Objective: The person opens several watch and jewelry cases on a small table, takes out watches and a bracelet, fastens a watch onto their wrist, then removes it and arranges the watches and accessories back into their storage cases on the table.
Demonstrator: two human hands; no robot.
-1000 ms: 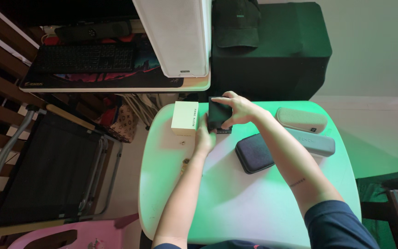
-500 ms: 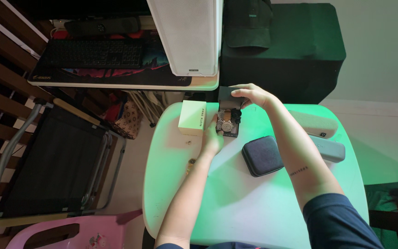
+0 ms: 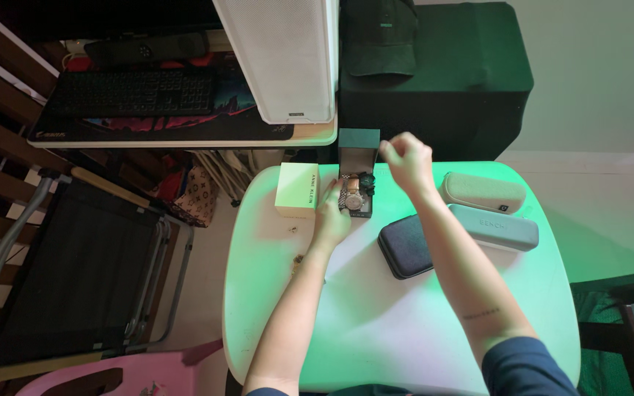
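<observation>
A small dark watch box (image 3: 356,152) stands open at the far side of the white round table (image 3: 376,330), its lid tipped upright. Inside lies a wristwatch (image 3: 351,196) with a metal band. My left hand (image 3: 331,218) grips the box's base from the left and near side. Just right of the raised lid, my right hand (image 3: 405,158) hovers above the table with its fingers curled and nothing visible in them. A pale green box (image 3: 296,189) sits directly left of the watch box.
A dark zip case (image 3: 405,247) and two grey oblong cases (image 3: 482,192) (image 3: 493,226) lie to the right. Behind the table are a white computer tower (image 3: 280,59), a keyboard (image 3: 133,92) and a black cabinet (image 3: 449,81) with a cap (image 3: 379,37). A folded black chair (image 3: 75,257) stands at left.
The watch box went from closed to open, its lid swung up and back. My right hand has come off the lid and moved right; my left hand stayed on the base.
</observation>
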